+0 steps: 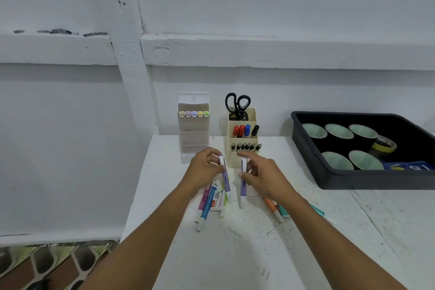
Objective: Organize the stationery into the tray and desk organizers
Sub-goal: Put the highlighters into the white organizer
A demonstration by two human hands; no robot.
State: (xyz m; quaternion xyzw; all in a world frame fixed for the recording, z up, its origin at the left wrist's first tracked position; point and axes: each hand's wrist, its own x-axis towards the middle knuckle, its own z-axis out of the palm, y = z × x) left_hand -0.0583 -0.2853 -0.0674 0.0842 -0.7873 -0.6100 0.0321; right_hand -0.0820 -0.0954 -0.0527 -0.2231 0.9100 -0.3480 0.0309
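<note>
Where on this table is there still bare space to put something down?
The table is bare near its front edge between the forearms, and to the right before the black tray. A narrower strip lies between that tray and the beige organizer. Before it and the white organizer it is crowded, around the left hand, right hand and loose highlighters.

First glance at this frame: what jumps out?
Two hands meet at centre, just in front of the organizers: the left hand grips the left purple highlighter, and the right hand pinches the right purple highlighter. Behind them, black scissors stick out of the cream organizer. A black tray holding tape rolls sits at the right.
</note>
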